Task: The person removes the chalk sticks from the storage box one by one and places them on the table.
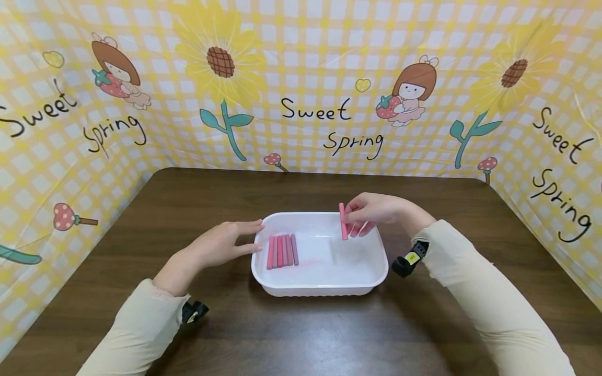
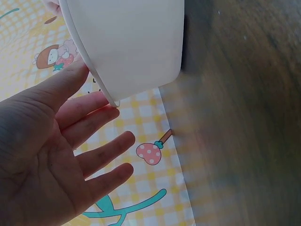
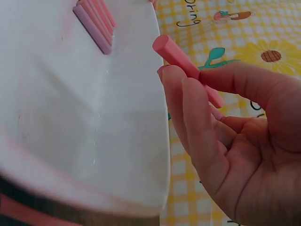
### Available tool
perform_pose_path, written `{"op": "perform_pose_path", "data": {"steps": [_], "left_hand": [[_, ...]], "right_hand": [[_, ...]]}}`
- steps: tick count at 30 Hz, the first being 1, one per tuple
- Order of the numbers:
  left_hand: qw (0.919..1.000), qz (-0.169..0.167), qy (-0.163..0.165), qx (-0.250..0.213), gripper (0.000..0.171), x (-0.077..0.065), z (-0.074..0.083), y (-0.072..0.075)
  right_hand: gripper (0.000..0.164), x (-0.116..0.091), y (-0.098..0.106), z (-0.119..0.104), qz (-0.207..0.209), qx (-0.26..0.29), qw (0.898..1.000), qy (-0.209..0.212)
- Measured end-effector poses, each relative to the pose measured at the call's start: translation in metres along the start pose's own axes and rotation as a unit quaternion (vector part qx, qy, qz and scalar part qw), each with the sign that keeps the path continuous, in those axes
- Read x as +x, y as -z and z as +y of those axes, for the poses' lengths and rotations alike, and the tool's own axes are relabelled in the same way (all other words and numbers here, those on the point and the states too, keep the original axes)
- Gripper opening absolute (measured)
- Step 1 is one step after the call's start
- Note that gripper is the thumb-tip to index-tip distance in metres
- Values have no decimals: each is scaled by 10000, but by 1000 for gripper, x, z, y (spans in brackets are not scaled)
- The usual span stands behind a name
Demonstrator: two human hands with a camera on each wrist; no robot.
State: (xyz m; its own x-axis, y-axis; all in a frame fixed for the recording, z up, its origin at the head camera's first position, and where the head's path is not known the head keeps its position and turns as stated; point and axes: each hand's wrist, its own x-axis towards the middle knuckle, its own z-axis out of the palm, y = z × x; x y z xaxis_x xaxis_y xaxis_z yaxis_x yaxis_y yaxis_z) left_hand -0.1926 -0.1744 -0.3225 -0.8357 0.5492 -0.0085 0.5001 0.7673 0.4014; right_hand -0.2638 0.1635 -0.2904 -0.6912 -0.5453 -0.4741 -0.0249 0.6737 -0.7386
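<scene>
A white plastic tub [image 1: 320,277] stands on the table. Inside, along its left part, several pink and mauve chalk sticks [image 1: 283,250] lie side by side in a row. Over the tub's far right part, my right hand [image 1: 369,213] pinches one pink chalk stick [image 3: 176,56] between thumb and fingertips, raised above the tub floor. Straight fingers of my left hand [image 1: 221,243] touch the tub's left rim. The left wrist view shows that hand's thumb and forefinger right at the rim [image 2: 87,56], the other fingers spread apart.
The brown wooden table [image 1: 211,196] is enclosed at the back and sides by yellow checked cloth [image 1: 301,62] with flowers and lettering. Faint pink dust [image 1: 308,262] marks the tub floor. A black strap [image 1: 409,259] sits on the right wrist.
</scene>
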Motion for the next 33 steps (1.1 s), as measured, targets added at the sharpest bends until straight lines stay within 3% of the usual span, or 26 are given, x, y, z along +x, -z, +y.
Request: {"op": "perform_pose_path", "data": {"steps": [19, 33], "left_hand": [[9999, 37, -54, 104, 51, 1, -1, 0], [9999, 80, 61, 97, 50, -1, -6, 1]], "right_hand": [[32, -39, 32, 44, 300, 409, 9985, 213], [26, -42, 38, 82, 169, 832, 9962, -190]]}}
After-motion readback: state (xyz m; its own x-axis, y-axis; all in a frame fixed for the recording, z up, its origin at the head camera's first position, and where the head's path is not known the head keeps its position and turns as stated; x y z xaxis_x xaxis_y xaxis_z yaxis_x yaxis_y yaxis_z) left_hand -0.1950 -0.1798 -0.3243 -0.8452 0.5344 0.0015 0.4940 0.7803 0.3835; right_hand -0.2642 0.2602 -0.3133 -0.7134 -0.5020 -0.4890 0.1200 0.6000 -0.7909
